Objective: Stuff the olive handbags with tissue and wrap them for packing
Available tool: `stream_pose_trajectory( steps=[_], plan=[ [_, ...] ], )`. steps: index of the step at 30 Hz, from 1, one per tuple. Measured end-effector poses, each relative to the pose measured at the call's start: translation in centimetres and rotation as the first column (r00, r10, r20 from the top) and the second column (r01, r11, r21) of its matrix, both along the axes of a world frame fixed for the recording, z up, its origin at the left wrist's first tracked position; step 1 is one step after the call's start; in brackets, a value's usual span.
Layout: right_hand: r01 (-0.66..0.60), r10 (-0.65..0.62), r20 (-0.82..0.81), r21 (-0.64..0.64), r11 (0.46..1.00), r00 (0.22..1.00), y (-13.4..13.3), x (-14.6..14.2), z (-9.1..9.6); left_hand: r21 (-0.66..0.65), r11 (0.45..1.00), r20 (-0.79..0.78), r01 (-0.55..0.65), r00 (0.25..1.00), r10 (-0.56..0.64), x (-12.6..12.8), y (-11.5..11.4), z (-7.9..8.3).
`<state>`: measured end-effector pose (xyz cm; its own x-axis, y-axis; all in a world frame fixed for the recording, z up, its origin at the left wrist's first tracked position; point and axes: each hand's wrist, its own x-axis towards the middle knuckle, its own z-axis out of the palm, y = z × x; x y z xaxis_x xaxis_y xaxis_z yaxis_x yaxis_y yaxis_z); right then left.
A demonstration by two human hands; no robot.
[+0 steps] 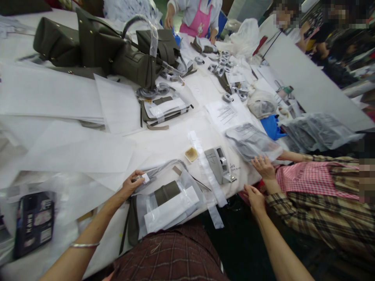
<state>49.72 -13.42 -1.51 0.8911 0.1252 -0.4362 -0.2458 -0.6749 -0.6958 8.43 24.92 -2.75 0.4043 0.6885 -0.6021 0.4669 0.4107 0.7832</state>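
At the table's front edge lies a dark olive bag (166, 192), partly covered by clear plastic and a folded white sheet (172, 208). My left hand (135, 182) is closed at the bag's upper left, round one end of a plastic-wrapped strap (159, 168), with a small white piece (145, 178) at its fingertips. To the right, just off the table edge, my right hand (255, 200) is closed, thumb against curled fingers; whether anything is between them cannot be made out. Nearest to it on the table stands a grey tape dispenser (217, 164) beside a long white strip (207, 171).
Olive handbags (99, 47) stand at the back left, near large white sheets (49, 93). A wrapped bag (166, 109) lies mid-table. On the right, a co-worker's hand (265, 168) touches a plastic-covered packet (252, 141). Another person (199, 19) stands at the far side. A dark box (35, 222) lies left.
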Motion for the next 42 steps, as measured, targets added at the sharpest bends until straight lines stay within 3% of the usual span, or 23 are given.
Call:
stream_pose_trajectory(
  steps=[7, 17, 25, 36, 42],
  plan=[
    [-0.343, 0.345, -0.196, 0.044, 0.938, 0.918, 5.8, 2.2, 2.8, 0.033, 0.999, 0.003, 0.006, 1.0, -0.006, 0.0, -0.1, 0.2],
    [-0.525, 0.513, -0.272, 0.032, 0.851, 0.814, 8.3, 3.2, 4.5, 0.073, 0.996, -0.036, 0.042, 0.999, -0.04, 0.1, -0.3, 0.8],
    [-0.519, 0.526, -0.276, 0.106, 0.848, 0.804, 7.5, 3.5, 5.0, 0.047, 0.999, -0.03, 0.023, 0.999, -0.021, 0.3, -0.3, 0.5],
    [-0.368, 0.398, -0.095, 0.234, 0.9, 0.912, 6.6, 0.9, 5.4, 0.077, 0.996, -0.046, 0.042, 0.998, -0.039, 0.3, -0.2, 0.5],
    [-0.281, 0.31, -0.128, 0.204, 0.938, 0.942, 4.6, -0.4, 6.4, 0.064, 0.997, -0.055, 0.044, 0.998, -0.04, 0.4, -0.2, 0.5]
  ],
)
